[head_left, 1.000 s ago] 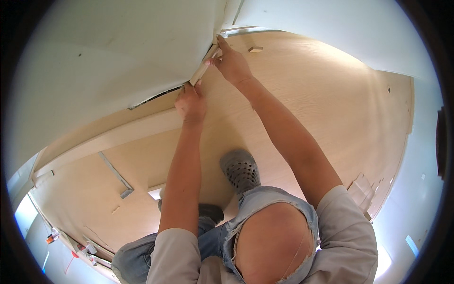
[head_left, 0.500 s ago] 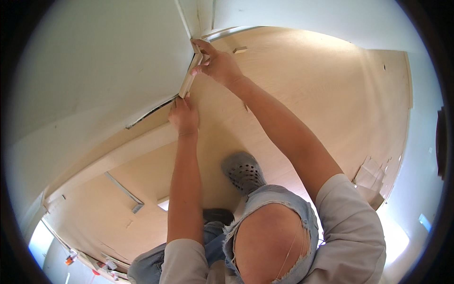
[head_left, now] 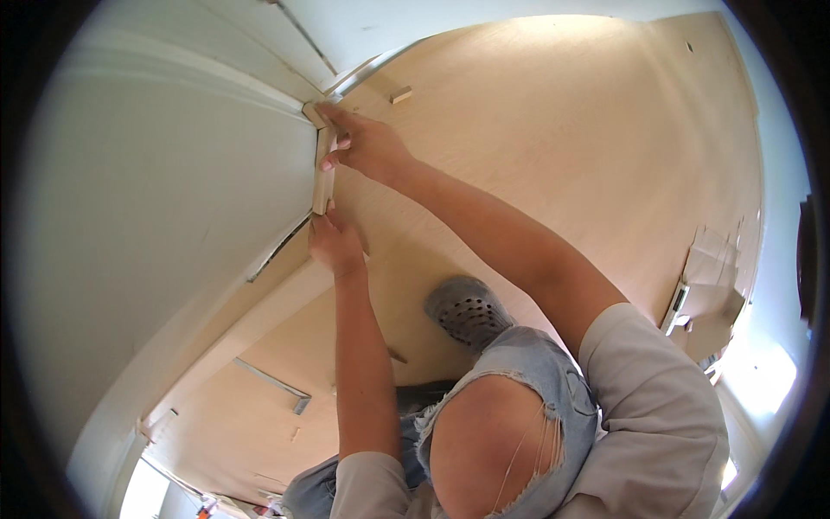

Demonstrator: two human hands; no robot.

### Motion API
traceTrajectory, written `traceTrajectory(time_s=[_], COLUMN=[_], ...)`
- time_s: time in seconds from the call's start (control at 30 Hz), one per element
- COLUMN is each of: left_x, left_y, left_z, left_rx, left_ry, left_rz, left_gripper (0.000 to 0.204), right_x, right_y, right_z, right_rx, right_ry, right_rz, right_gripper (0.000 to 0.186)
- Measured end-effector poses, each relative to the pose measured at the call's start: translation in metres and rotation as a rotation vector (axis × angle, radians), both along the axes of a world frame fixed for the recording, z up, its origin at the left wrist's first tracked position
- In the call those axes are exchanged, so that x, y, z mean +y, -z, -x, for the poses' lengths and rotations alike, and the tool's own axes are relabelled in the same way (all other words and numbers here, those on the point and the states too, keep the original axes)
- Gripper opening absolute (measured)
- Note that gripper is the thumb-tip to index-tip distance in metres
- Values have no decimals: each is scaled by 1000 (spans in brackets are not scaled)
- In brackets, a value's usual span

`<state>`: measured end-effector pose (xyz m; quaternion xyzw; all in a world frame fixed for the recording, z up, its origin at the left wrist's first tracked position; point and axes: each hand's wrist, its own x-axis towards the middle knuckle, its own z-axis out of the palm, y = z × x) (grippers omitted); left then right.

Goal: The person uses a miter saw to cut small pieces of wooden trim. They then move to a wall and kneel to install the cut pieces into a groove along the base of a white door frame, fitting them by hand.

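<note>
A short pale wooden strip (head_left: 323,183) stands against the end edge of the white wall panel (head_left: 207,164), at the upper left. My left hand (head_left: 337,246) pinches its lower end, thumb and fingers closed. Higher up, my right hand (head_left: 373,149) grips the strip, its index finger stretched to the top and its thumb pressed lower on the side. A smaller wooden piece (head_left: 313,114) meets the strip at an angle by the right fingertips. Between the panel's lower edge and the wood below runs a dark gap (head_left: 281,251).
A small wood block (head_left: 400,94) lies on the plywood floor (head_left: 553,147) beyond my right hand. A metal angle strip (head_left: 272,383) is at lower left, cardboard (head_left: 711,268) at right. My foot in a grey clog (head_left: 467,310) is below my hands.
The view has shifted, so the strip and both hands appear lower and further left. Both hands keep to the same strip. More of the cardboard at right shows.
</note>
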<state>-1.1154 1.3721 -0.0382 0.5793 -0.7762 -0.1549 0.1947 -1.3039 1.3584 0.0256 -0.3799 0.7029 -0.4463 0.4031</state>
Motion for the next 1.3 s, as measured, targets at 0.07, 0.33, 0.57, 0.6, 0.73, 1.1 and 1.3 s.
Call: traceTrajectory(time_s=[0.07, 0.33, 0.57, 0.6, 0.73, 1.1, 1.3], left_x=[1, 1, 3, 3, 1, 0, 1], left_y=[-2, -4, -7, -7, -4, -2, -6], left_z=[1, 0, 4, 4, 4, -1, 3], left_rx=[44, 43, 58, 54, 67, 65, 92], left_ry=[11, 50, 49, 45, 40, 23, 17], left_rz=[-2, 33, 57, 46, 70, 19, 3], left_gripper=[17, 17, 20, 20, 21, 18, 19], right_x=[-1, -2, -2, -3, -1, 0, 6], right_y=[2, 6, 10, 12, 15, 34, 43], right_z=[7, 8, 8, 9, 10, 7, 20], right_rx=[87, 101, 102, 99, 82, 55, -69], right_ry=[-53, -70, -128, -139, -157, -221, -225], right_rz=[-2, 2, -8, -18, 7, 24, 110], right_gripper=[90, 89, 85, 85, 84, 82, 74])
